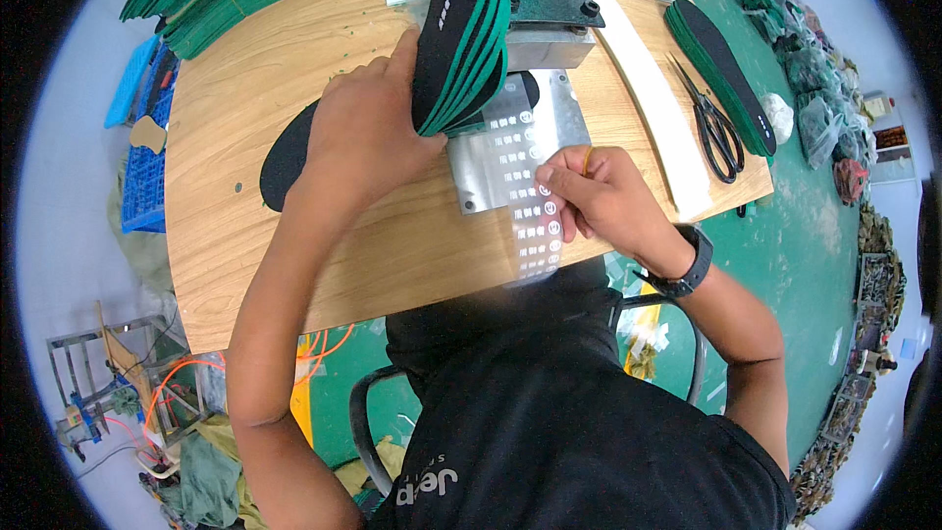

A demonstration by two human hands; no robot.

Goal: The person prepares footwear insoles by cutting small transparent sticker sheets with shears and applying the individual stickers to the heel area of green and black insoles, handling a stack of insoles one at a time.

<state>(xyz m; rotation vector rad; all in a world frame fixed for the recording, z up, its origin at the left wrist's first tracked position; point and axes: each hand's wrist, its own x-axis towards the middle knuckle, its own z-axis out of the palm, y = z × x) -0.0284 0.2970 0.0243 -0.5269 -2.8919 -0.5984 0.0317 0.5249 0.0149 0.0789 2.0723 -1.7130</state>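
My left hand (368, 132) is closed on a tilted stack of insoles (461, 49), with black tops and green edges. A single black insole (287, 159) lies flat on the table, partly hidden under that hand. In my right hand (601, 194) a clear strip of white printed labels (528, 198) is pinched between thumb and fingers. The strip runs from the metal plate (478, 177) down past the table's front edge. A thin yellow-orange band shows at the right fingers. Another black insole (531, 88) is partly visible at the plate, beneath the press (549, 15).
Tall piles of green insoles (226, 0) stand at the far left of the wooden table (334, 280). To the right lie a white strip (653, 98), black scissors (719, 132) and another insole stack (724, 79). A blue crate (147, 172) is beside the table's left edge.
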